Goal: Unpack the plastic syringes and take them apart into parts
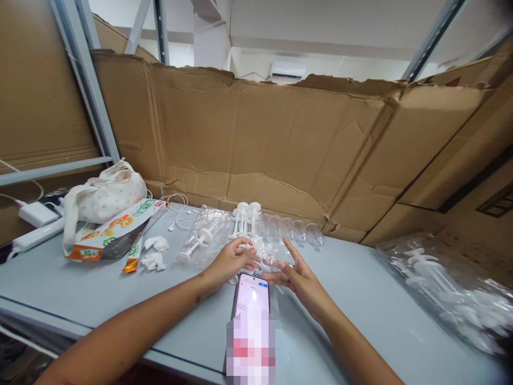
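Note:
My left hand (234, 260) is above the grey table with its fingers curled; whether something small is between them is hidden. Opposite it, my right hand (295, 274) has its fingers spread and holds nothing. Small white plastic parts lie beneath and between both hands. Just in front of me, a phone (253, 299) with a lit screen lies below the hands, its lower part pixelated. Behind the hands stand several white plunger-like pieces (245, 216). Clear plastic cylinders (286, 227) lie in a row to their right. A clear bag (206, 235) with white parts is on the left.
A large clear bag of white parts (444, 289) lies at the right. Leftward are crumpled tissues (154, 261), a snack package (116, 230), a white cloth bag (106, 195), earphones (175, 214) and a white charger (39, 214). A cardboard wall (256, 133) borders the table's back.

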`<state>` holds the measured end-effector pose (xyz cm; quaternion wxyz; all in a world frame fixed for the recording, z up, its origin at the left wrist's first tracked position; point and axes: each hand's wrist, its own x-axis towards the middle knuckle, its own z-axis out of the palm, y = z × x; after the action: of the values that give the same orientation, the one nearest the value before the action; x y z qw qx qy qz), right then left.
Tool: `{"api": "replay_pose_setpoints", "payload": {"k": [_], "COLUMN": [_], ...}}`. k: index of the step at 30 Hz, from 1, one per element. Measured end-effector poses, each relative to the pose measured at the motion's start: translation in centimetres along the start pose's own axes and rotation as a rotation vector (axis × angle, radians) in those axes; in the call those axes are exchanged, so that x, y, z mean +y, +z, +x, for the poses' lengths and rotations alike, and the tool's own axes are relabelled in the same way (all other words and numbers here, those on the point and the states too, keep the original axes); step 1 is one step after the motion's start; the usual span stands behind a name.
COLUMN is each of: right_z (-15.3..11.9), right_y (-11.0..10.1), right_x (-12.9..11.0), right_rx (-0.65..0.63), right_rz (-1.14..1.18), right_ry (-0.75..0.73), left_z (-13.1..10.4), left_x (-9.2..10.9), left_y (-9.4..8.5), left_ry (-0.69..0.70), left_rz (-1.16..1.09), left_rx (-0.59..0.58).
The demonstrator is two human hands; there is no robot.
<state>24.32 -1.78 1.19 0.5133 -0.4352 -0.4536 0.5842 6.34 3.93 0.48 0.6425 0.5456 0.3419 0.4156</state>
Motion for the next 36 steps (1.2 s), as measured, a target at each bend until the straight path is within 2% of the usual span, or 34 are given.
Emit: {"api": "replay_pose_setpoints", "payload": {"k": [7,12,20,29,36], "right_z": [0.2,0.7,0.4,-0.3,-0.3], "right_y": [0.7,0.5,0.3,0.5,1.2], "right_x": [-0.2,0.2,0.5,0.6,0.3], "right_rx": [0.031,0.065,0.000,-0.114,0.024], "right_rz": [0.014,0.017,-0.065,-0.208,-0.245], "right_ry": [0.053,0.039,-0.096,-0.176,-0.245], "left_z": [0.4,0.4,-0.4,-0.7,-1.7], "left_x": [-0.3,-0.6,-0.2,0.8,0.8], "left_y": [0.2,0.3,0.5,0.5,1.1], "left_ry": [0.010,0.045,0.163,0.193,0.305], "left_rz": [-0.009,0.019,0.055,0.079,0.156], "left_rx": [0.048,0.060,0.091,0.073,0.090]}}
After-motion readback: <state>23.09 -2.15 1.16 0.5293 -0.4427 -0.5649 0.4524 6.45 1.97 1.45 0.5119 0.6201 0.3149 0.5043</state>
